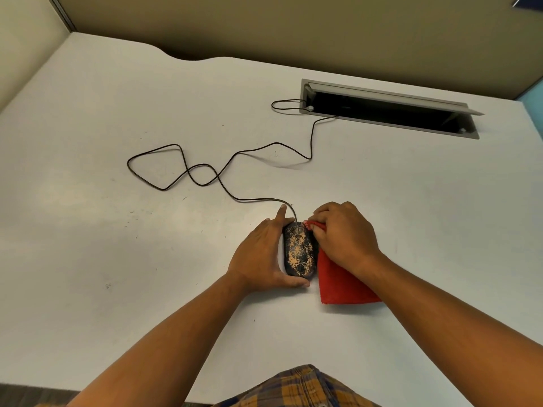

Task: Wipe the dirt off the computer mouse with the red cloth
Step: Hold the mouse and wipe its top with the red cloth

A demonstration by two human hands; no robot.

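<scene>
A black computer mouse (299, 250) lies on the white desk (117, 230), its top blotched with tan dirt. My left hand (260, 254) wraps its left side and rear, thumb under the back end, fingers along the flank. My right hand (343, 235) sits right of the mouse, fingers closed on a bunched part of the red cloth (342, 284). The bunched cloth touches the mouse's front right corner. The rest of the cloth trails flat on the desk under my right wrist.
The mouse's thin black cable (205, 171) loops over the desk and runs into an open cable slot (388, 108) at the back right. A partition wall (264, 24) rises behind the desk. The desk's near edge is at my plaid shirt (299, 389).
</scene>
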